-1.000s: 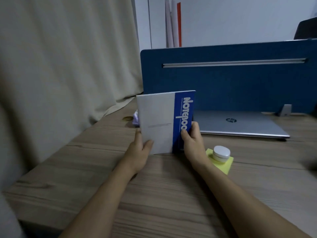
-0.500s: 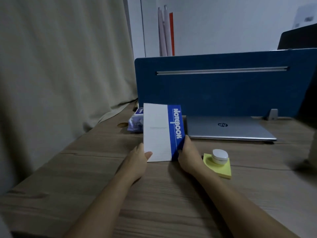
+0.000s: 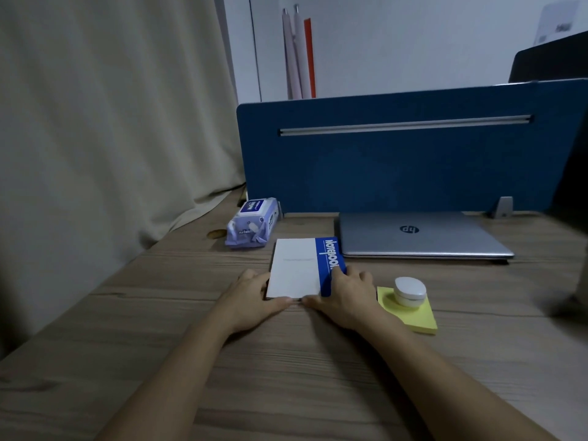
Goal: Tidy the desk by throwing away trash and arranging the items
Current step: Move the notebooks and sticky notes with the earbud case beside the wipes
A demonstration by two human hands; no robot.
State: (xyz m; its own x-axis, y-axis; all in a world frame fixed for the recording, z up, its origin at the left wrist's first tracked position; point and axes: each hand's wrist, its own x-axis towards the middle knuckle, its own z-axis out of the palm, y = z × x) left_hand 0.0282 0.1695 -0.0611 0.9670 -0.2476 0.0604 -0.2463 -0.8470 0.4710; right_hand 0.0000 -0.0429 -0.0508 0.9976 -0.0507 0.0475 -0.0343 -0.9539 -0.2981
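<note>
A white and blue notebook (image 3: 299, 267) lies nearly flat on the wooden desk (image 3: 286, 361), just left of the closed silver laptop (image 3: 416, 235). My left hand (image 3: 254, 299) grips its near left corner. My right hand (image 3: 345, 296) holds its near right edge over the blue stripe. Both thumbs meet at the notebook's front edge. A yellow sticky-note pad (image 3: 410, 313) with a small white round case (image 3: 410, 291) on top sits just right of my right hand.
A pack of wet wipes (image 3: 251, 222) lies at the back left by the blue divider panel (image 3: 397, 154). A beige curtain (image 3: 111, 122) hangs along the left desk edge. A dark blurred object (image 3: 569, 300) stands at the far right.
The notebook went from standing upright to lying almost flat on the desk, lowered by both hands. The wipes pack behind it came into view.
</note>
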